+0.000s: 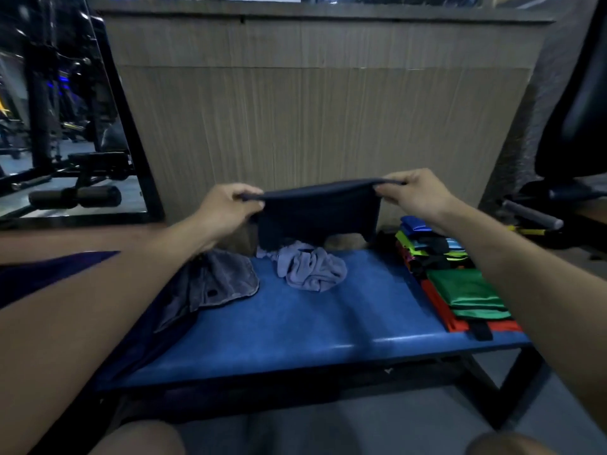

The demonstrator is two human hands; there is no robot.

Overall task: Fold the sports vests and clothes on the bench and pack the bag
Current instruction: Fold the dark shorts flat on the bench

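Observation:
A dark navy garment (317,213) hangs stretched in the air above the far side of the blue padded bench (295,330). My left hand (226,208) pinches its upper left edge and my right hand (414,192) pinches its upper right edge. Below it on the bench lie a crumpled light grey cloth (312,267) and a dark grey denim-like garment (216,280) at the left. A stack of folded bright vests, green on top (466,292) with red, black and blue ones under and behind, sits at the bench's right end.
A wood-panelled wall (322,119) rises right behind the bench. Gym machines (75,178) stand at the left, a dark chair-like machine (578,126) at the right. Dark blue fabric (49,274) lies under my left arm. My knees show at the bottom edge.

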